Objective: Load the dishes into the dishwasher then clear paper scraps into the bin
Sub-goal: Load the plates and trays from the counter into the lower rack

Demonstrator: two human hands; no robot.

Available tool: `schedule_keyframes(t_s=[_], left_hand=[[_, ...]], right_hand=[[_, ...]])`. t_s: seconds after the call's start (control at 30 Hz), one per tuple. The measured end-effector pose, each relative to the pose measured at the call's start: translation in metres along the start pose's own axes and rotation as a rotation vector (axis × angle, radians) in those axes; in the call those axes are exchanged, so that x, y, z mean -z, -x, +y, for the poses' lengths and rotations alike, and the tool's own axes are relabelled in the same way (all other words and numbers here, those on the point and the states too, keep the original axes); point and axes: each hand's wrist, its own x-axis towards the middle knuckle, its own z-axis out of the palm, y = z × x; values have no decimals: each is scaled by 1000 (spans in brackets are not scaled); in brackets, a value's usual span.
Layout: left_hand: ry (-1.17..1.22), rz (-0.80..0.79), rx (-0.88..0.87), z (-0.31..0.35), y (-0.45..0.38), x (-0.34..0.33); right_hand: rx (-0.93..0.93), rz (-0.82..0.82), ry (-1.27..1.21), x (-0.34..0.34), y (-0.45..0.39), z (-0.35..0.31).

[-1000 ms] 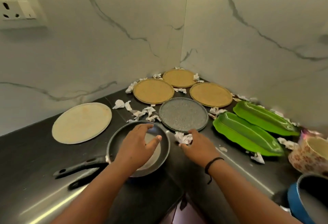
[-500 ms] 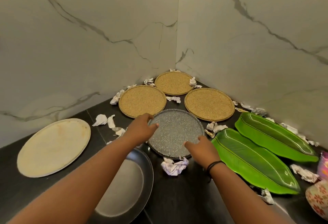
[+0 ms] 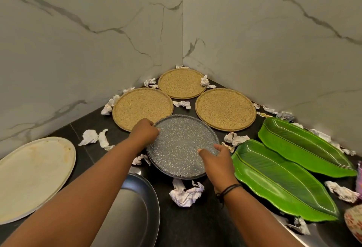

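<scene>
The round grey speckled plate [image 3: 182,145] is gripped at opposite rims by the curled fingers of the left hand [image 3: 144,132] and right hand [image 3: 216,160] over the black bench [image 3: 195,225].

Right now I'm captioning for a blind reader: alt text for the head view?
Two hands grip a grey speckled plate by opposite rims, left hand, right hand, on a dark counter in a marble corner. Around it lie three tan plates, two green leaf-shaped dishes and crumpled paper scraps.
</scene>
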Motion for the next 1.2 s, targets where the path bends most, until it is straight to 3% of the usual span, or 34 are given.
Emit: schedule_keyframes(t_s=[0.13, 0.23, 0.37, 0.53, 0.73, 0.87, 1.2], left_hand=[[187, -18, 73, 11, 8, 19], [488, -64, 168, 17, 28, 40], [659, -157, 166, 24, 58, 63], [713, -249, 41, 38, 100, 71], [758, -489, -8, 39, 155, 42], [728, -665, -29, 37, 204, 2], [517, -1092, -192, 57, 409, -132]], right_hand=[[34, 29, -102, 7, 8, 0], [62, 29, -253, 19, 20, -4], [113, 52, -449, 40, 41, -11], [125, 147, -584, 77, 72, -14], [166, 249, -612, 133, 145, 18], [146, 366, -645, 167, 210, 67], [5, 882, -615, 266, 415, 227]])
